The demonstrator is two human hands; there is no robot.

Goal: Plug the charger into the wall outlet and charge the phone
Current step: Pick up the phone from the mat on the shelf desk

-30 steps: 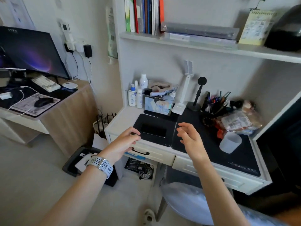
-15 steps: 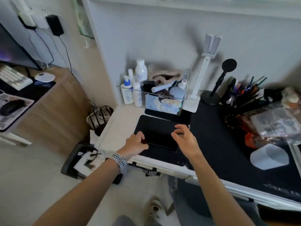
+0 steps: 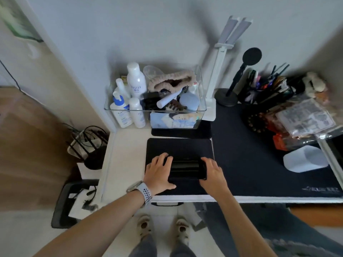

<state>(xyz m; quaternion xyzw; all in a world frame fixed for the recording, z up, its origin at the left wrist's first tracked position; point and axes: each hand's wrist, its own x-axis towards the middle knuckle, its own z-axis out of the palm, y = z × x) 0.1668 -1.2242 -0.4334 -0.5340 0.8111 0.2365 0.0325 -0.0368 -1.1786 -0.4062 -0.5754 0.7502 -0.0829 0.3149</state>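
A black phone (image 3: 186, 168) lies flat on a small black pad (image 3: 178, 145) near the front of the white desk (image 3: 128, 145). My left hand (image 3: 159, 173), with a pale watch on the wrist, covers the phone's left end with its fingers curled over it. My right hand (image 3: 213, 173) grips the phone's right end the same way. Whether the phone is lifted off the pad I cannot tell. No charger and no wall outlet are in view.
A clear box (image 3: 156, 110) of bottles and toiletries stands behind the pad. A white lamp stand (image 3: 217, 71), a black microphone stand (image 3: 239, 78), a pen holder (image 3: 267, 89) and a white cup (image 3: 306, 161) are to the right. A wire basket (image 3: 87, 143) and black tray (image 3: 65, 204) sit on the floor at left.
Both hands came down from above the desk onto the phone's two ends. My view dropped and closed in, and the wall outlet with its plugs left the frame.
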